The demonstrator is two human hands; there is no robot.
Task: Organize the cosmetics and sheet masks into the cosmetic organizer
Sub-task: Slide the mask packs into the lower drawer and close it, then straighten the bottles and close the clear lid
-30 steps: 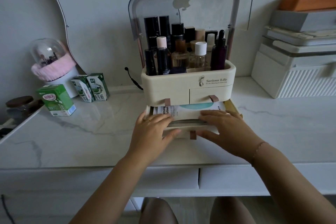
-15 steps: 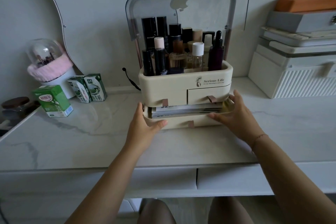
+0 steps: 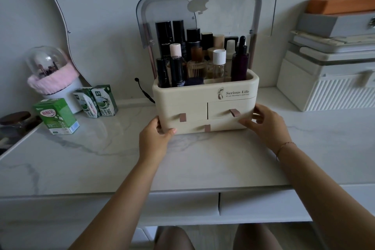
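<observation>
Both lower corners of the organizer [image 3: 192, 99] are gripped by left hand [image 3: 155, 138] and right hand [image 3: 265, 126], back from the countertop [image 3: 121, 158] edge.

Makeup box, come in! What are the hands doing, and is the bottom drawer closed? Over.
Both gripping: left hand and right hand on the organizer's lower front corners. Its bottom drawer closed, bottles upright, lid raised. Nothing in the way.

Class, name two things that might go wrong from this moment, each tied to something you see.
1. The left hand and right hand hold the cosmetic organizer low at its corners; a shove may topple the tall upright bottles.
2. The raised lid could drop onto them.
</observation>
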